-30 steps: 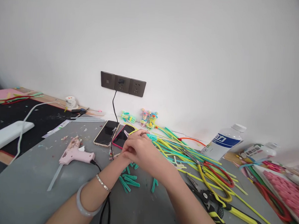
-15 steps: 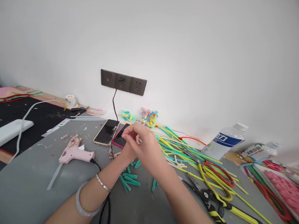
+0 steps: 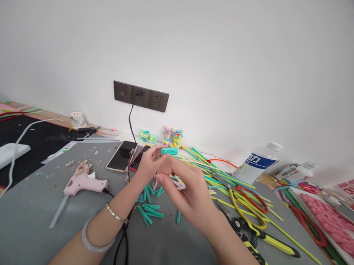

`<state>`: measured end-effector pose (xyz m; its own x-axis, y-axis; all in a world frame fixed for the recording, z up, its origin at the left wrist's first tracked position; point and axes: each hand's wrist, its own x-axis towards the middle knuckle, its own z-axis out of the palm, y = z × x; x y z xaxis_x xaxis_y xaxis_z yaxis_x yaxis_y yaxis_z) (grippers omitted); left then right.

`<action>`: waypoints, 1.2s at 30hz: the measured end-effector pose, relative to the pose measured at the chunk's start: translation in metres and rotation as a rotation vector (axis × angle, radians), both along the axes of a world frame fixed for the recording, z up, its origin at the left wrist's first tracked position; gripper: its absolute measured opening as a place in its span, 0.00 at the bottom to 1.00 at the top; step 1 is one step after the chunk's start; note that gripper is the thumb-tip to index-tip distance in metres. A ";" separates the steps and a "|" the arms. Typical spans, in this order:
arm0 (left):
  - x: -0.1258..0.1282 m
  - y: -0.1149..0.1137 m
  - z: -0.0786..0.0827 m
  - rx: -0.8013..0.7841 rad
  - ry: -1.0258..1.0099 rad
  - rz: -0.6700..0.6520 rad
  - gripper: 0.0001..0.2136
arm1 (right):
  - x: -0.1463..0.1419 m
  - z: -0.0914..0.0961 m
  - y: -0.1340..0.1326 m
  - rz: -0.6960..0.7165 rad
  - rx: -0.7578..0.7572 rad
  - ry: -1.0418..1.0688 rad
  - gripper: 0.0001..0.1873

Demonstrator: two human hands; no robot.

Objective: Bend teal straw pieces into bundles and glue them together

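Pink glue gun (image 3: 85,184) on table (image 3: 29,223), left of frame; phone (image 3: 121,156) left of centre. Left hand (image 3: 150,162) mid-frame, fingers look closed on a teal fuzzy loop (image 3: 170,151), contact partly hidden; loop juts out just beyond fingertips, center. Loose teal pieces (image 3: 153,213) below, center bottom. Right hand (image 3: 192,184) just right of center, thumb and index curled, gap between, can't tell if gripping. Scissors (image 3: 252,199) and bottle (image 3: 257,162) right.
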<state>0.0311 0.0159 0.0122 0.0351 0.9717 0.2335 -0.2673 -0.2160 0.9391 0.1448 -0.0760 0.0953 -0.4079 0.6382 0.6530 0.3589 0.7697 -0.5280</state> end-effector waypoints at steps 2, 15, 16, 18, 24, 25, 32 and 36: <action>-0.002 0.004 0.001 0.015 0.039 -0.004 0.16 | 0.010 -0.024 0.004 0.006 0.029 -0.113 0.07; -0.004 0.005 0.000 0.101 0.127 0.003 0.15 | -0.019 -0.106 0.014 -0.411 -0.080 -0.543 0.14; -0.005 0.006 0.000 0.107 0.143 -0.004 0.15 | -0.022 -0.108 0.014 -0.423 -0.083 -0.561 0.12; -0.006 0.006 -0.002 0.109 0.182 -0.021 0.16 | -0.024 -0.110 0.015 -0.430 -0.098 -0.574 0.07; -0.007 0.007 -0.005 0.137 0.251 -0.020 0.17 | -0.013 -0.105 0.016 -0.396 -0.169 -0.417 0.06; -0.007 0.006 -0.005 0.140 0.257 -0.021 0.17 | -0.013 -0.105 0.016 -0.388 -0.172 -0.398 0.07; -0.006 0.005 -0.005 0.138 0.296 -0.020 0.16 | -0.017 -0.114 0.018 -0.331 -0.196 -0.507 0.04; -0.005 0.004 -0.005 0.123 0.299 -0.019 0.16 | -0.012 -0.115 0.019 -0.311 -0.185 -0.501 0.06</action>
